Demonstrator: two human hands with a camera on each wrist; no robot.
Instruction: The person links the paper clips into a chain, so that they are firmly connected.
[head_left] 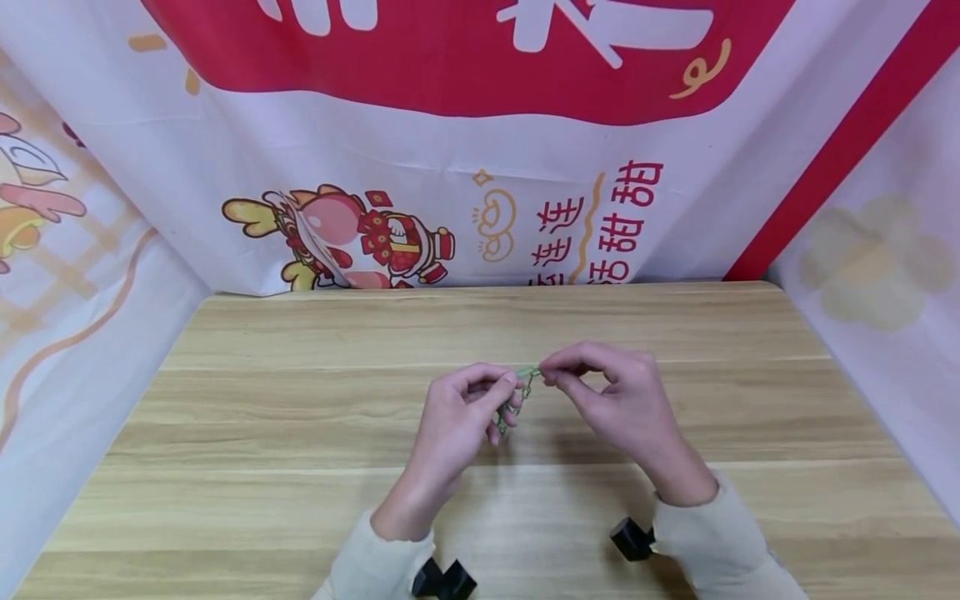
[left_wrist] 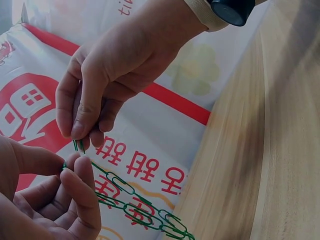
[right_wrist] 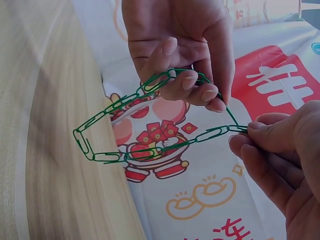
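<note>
A chain of green paper clips [right_wrist: 210, 134] hangs in a loop between the two hands, above the wooden table. My left hand [head_left: 459, 417] pinches a clip of it between thumb and forefinger, and part of the chain lies over its other fingers. Just to the right, my right hand [head_left: 622, 404] holds a clip at the chain's other side between thumb and fingertips. In the left wrist view, several linked clips [left_wrist: 137, 215] droop away below the fingers. Whether the two held clips are hooked together cannot be seen, as the fingertips cover them.
The wooden table [head_left: 300, 483] spreads under both hands. A white cloth with red print [head_left: 420, 142] rises along its back edge, and printed cloths stand at both sides. Black devices [head_left: 633, 539] are worn at both wrists, next to the light sleeves.
</note>
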